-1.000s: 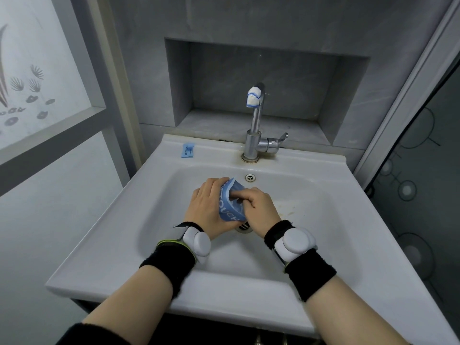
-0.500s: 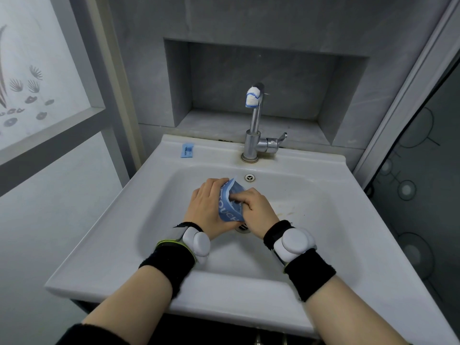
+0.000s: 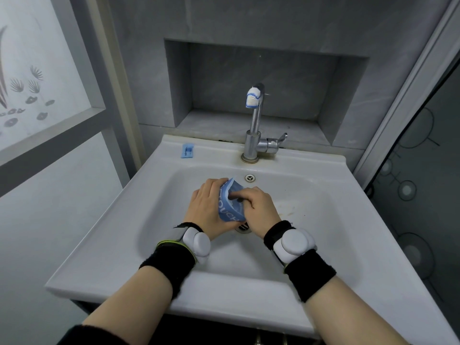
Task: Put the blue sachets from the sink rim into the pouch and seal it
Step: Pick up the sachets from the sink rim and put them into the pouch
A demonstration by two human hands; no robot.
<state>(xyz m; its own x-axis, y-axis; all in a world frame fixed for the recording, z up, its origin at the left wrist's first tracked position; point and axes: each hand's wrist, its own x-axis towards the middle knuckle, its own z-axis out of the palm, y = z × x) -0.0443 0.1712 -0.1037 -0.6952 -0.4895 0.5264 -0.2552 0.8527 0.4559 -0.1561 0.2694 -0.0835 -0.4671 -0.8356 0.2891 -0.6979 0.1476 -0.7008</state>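
Observation:
A blue pouch (image 3: 230, 207) with white lettering is held over the middle of the white sink basin (image 3: 174, 220). My left hand (image 3: 206, 207) grips the pouch from its left side. My right hand (image 3: 258, 207) has its fingers curled at the pouch's open mouth, reaching into it; what the fingers hold is hidden. One blue sachet (image 3: 187, 151) lies flat on the sink's back rim, left of the tap.
A chrome tap (image 3: 254, 135) with a taped spout stands at the back rim's centre. The drain (image 3: 244, 226) shows just below my hands. A grey wall niche lies behind, a frosted window to the left, a patterned door to the right.
My right hand's fingers have pushed a little deeper into the pouch mouth. The pouch and my left hand have barely moved. The sachet on the rim stays put.

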